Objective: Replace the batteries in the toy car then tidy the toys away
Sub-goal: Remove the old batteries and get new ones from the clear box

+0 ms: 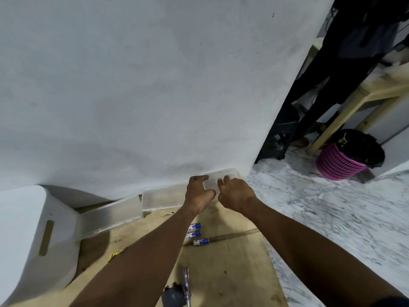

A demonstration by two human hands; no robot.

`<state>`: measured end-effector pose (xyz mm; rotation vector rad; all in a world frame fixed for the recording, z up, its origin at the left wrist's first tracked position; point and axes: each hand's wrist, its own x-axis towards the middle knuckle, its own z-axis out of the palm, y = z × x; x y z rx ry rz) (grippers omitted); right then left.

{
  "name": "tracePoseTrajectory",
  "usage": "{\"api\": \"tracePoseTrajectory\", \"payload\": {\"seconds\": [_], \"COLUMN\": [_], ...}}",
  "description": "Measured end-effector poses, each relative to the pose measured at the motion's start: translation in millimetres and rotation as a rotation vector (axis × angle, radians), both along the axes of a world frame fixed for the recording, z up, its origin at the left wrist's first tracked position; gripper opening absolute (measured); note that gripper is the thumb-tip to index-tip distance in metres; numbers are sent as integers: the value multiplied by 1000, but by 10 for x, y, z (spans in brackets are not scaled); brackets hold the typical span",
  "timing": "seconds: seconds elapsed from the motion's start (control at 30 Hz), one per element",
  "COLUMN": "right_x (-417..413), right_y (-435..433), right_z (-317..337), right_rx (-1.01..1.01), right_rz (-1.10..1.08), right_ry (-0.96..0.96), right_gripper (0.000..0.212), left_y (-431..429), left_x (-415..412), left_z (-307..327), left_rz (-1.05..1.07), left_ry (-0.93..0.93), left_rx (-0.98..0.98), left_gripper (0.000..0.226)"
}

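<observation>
A small clear plastic container (223, 176) sits at the foot of the white sheet, at the far edge of a cardboard mat (232, 262). My left hand (198, 193) and my right hand (234, 192) both grip its near side, fingers curled over the lid. Three blue-and-white batteries (197, 234) lie side by side on the cardboard between my forearms. A screwdriver (186, 284) and part of a dark toy (173, 295) show at the bottom edge. The container's contents are hidden.
Two larger clear plastic boxes (115, 214) (162, 197) stand to the left against a white sheet (132, 85). A white storage box (33, 240) is at the left. Marble floor, a pink basket (338, 162) and a wooden table leg lie to the right.
</observation>
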<state>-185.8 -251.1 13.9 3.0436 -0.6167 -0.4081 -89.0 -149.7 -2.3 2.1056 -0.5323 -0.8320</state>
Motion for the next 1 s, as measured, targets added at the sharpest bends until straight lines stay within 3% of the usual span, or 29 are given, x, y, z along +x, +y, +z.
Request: {"api": "tracePoseTrajectory", "payload": {"seconds": [0.1, 0.27, 0.4, 0.5, 0.6, 0.67, 0.77, 1.0], "right_x": [-25, -166, -196, -192, -287, -328, -212, 246], "right_y": [-92, -214, -292, -302, -247, -239, -314, -458], "right_z": [99, 183, 175, 131, 75, -39, -117, -292], "right_rx": [18, 150, 147, 153, 140, 152, 209, 224], "right_rz": [29, -46, -56, -58, -65, 46, 89, 179], "right_ry": [-22, -190, -293, -459, -663, -603, -310, -37], "right_gripper": [39, 45, 42, 40, 22, 23, 25, 27], "left_y": [28, 8, -2, -38, -69, -85, -109, -119], "left_x": [-18, 69, 128, 177, 210, 224, 240, 272], "left_z": [12, 136, 174, 181, 206, 213, 224, 238], "left_rz": [-76, -103, -246, -216, -175, -148, -120, -117], "left_ry": [-97, -183, -289, -361, -344, -330, -321, -293], "left_rx": [-24, -106, -110, -89, -89, -110, -150, -181], "left_gripper": [60, 31, 35, 28, 26, 24, 22, 25]}}
